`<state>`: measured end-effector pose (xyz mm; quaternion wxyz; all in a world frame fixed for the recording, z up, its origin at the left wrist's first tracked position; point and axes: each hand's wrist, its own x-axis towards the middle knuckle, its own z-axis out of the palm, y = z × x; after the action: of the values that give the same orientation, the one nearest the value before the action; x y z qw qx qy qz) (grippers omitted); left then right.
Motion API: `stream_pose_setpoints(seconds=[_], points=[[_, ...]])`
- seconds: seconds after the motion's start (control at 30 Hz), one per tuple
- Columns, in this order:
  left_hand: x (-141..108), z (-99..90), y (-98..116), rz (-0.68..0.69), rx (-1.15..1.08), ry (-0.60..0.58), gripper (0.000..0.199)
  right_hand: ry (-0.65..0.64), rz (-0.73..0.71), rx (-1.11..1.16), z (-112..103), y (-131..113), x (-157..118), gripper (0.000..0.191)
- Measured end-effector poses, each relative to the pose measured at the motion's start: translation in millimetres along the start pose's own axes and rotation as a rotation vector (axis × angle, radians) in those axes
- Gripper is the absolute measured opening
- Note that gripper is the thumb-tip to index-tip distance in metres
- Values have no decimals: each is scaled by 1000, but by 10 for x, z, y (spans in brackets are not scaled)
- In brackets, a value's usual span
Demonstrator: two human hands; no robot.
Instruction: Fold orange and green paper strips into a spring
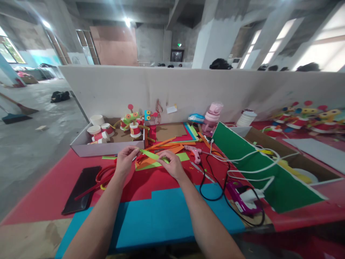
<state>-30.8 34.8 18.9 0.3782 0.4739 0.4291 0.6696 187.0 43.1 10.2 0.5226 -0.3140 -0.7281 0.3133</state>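
A light green paper strip (151, 154) is stretched between my two hands above the red table. One end is pinched by my left hand (127, 158), fingers closed. My right hand (170, 163) pinches the strip toward its other end. Beneath lie orange paper strips (161, 143) and another light green paper piece (184, 157). Just right of my right hand rests a pink glue gun (193, 152) with a black cord. Red-handled scissors (104, 177) appear to lie by my left forearm, partly hidden.
At left are a black phone (81, 190) and a white box (107, 146) with paper cups and small paper-cup figures. Blue sheets (161, 212) cover the front edge. On the right stand a green-sided box (258, 169), white cables and a purple power strip (242, 198). Behind is a pink bottle (212, 117).
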Motion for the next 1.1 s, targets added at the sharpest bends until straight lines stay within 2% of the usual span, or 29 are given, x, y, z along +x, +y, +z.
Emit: stream_pose_setpoints(seconds=[0.13,0.27,0.33,0.37,0.43,0.5,0.53,0.57,0.7,0.8,0.93,1.03,1.1], points=[[6,-2,6,-14,-60,-5,24,21,11,-6,-19,-8,15,17],[41,-21,32,-6,-133,8,26,41,92,-6,-42,48,17,21],[74,-64,55,20,-160,36,27,4,149,14,-83,40,9,25],[92,-97,68,34,-178,62,28,-74,190,57,-115,18,2,27],[122,-181,98,36,-219,100,30,-367,285,205,-191,-49,-13,29],[137,-274,131,-9,-233,58,31,-684,355,346,-267,-109,-26,33],[137,-315,149,-46,-227,5,31,-724,376,386,-296,-123,-29,34],[132,-346,166,-79,-221,-48,30,-693,399,423,-316,-120,-29,35],[86,-353,216,-108,-255,-130,30,-292,512,622,-280,14,-10,43],[49,-253,186,-118,-211,-185,27,-132,613,680,-114,116,-1,41],[5,-81,48,-78,75,-319,21,-120,750,706,232,128,-46,42],[-31,23,-33,8,292,-405,19,-208,751,787,444,103,-106,45],[-52,71,-45,60,355,-412,18,-214,720,775,524,97,-140,46]])
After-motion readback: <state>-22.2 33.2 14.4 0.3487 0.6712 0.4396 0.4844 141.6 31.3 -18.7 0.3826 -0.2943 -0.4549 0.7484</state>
